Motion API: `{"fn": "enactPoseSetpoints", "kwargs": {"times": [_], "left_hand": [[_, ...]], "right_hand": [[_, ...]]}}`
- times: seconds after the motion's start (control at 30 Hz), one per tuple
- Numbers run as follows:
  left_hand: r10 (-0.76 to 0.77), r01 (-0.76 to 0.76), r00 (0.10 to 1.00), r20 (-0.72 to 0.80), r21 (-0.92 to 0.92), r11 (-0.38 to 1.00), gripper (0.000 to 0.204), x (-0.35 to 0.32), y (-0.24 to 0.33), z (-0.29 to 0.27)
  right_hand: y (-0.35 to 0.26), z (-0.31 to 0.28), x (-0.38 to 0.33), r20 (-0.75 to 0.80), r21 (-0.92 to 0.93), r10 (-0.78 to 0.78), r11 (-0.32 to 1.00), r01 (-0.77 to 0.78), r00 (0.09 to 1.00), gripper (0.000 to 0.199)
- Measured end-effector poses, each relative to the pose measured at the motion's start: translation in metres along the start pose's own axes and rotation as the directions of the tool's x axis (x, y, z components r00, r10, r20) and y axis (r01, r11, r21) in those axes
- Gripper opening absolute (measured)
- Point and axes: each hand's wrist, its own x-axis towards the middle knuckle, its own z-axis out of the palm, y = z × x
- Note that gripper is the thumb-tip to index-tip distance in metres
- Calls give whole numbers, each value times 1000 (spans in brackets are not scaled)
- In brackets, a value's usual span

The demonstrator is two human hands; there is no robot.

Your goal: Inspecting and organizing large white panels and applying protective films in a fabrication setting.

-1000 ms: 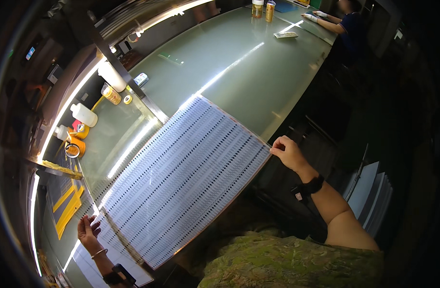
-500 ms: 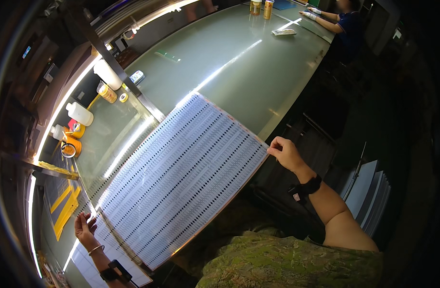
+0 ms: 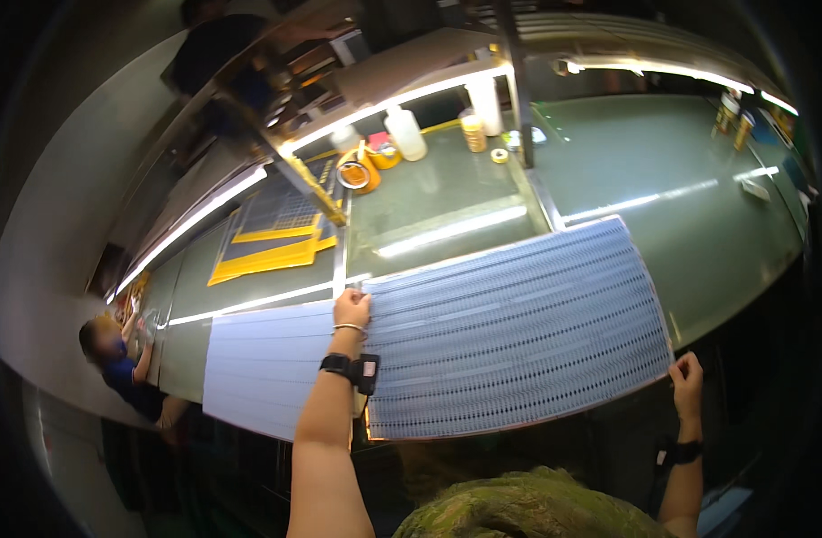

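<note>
- Fingers of the left hand (image 3: 352, 310): bunched at the left edge, close to the far left corner, of a large rectangular blue-white sheet printed with rows of dark dots (image 3: 509, 332); whether they grip it cannot be told.
- Fingers of the right hand (image 3: 687, 377): drawn together in what appears to be a pinch on the near right corner.
- Position: the dotted sheet lies on the glossy grey-green surface (image 3: 608, 148), close to its near edge. To its left lies a plain pale rectangular sheet (image 3: 267, 368); the left wrist hides part of the gap between them. Beyond stands a white plastic bottle (image 3: 405, 134).
- Handling (judged): thin and light, flexible rather than stiff, and broad enough to sag or crease if lifted from one corner. Its smooth face probably slides easily. Best hold: opposite corners or edges, pinched lightly, clear of the printed area.
- Orientation: the long axis runs left to right, the right end angled somewhat farther away; the dot rows follow it. Which end is the head cannot be told.
</note>
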Motion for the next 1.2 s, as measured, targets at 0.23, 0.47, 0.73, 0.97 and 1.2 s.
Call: {"fn": "enactPoseSetpoints", "kwargs": {"times": [0.23,0.47,0.73,0.97,1.2], "left_hand": [[6,-14,1000,29,288,958,52,-16,50,2],[98,-138,990,104,518,844,38,-11,44,9],[248,-252,964,100,644,722,40,-29,78,13],[275,-320,947,169,594,738,49,-33,53,18],[215,-277,961,175,547,790,49,-39,59,16]], "right_hand": [[10,-10,3,-2,-50,-22,999,22,1000,14],[-3,-6,3,28,-72,-56,996,58,998,14],[-25,-15,3,60,-682,-451,632,367,890,48],[-64,48,125,570,-617,-459,309,724,681,53],[-68,113,232,487,-751,-247,372,546,838,56]]}}
